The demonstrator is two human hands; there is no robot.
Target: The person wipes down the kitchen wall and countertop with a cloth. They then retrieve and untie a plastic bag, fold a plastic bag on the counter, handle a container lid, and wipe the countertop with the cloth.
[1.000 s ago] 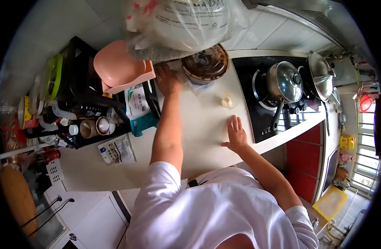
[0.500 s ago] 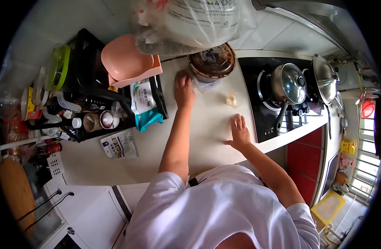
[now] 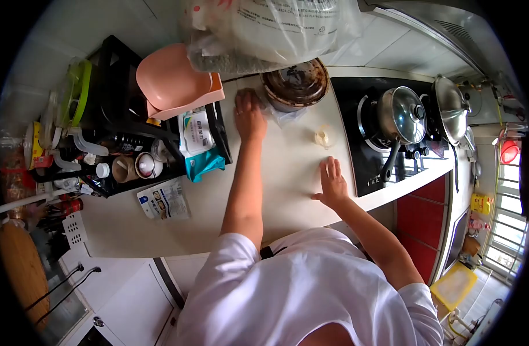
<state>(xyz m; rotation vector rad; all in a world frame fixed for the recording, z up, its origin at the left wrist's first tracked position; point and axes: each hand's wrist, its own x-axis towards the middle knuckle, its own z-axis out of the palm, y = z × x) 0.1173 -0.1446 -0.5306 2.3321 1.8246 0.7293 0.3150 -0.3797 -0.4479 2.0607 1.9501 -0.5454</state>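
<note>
My left hand [image 3: 250, 118] reaches to the back of the white countertop [image 3: 282, 173]. Its fingers press on a dark grey-brown wad [image 3: 247, 95] that looks like a cloth, mostly covered and blurred. Just right of that hand stands a lidded pot with a brown, stained lid [image 3: 295, 83], a piece of clear plastic [image 3: 286, 117] at its base. Palm down, my right hand [image 3: 334, 185] lies on the counter near the stove, fingers stretched and holding nothing. Beyond its fingertips sits a small, pale yellowish see-through item [image 3: 322, 137] whose kind I cannot tell.
On the right, a black gas stove [image 3: 365, 167] carries a glass-lidded pan [image 3: 401, 115] and a steel-lidded wok [image 3: 451, 109]. A plastic bag [image 3: 276, 34] hangs above the back. Leftward are a pink bin [image 3: 175, 81], a wipes pack [image 3: 196, 132], a crowded black rack [image 3: 117, 86] and a flat packet [image 3: 163, 200].
My left hand has shifted slightly left and farther back along the counter, with the dark cloth under its fingers. My right hand stays in place.
</note>
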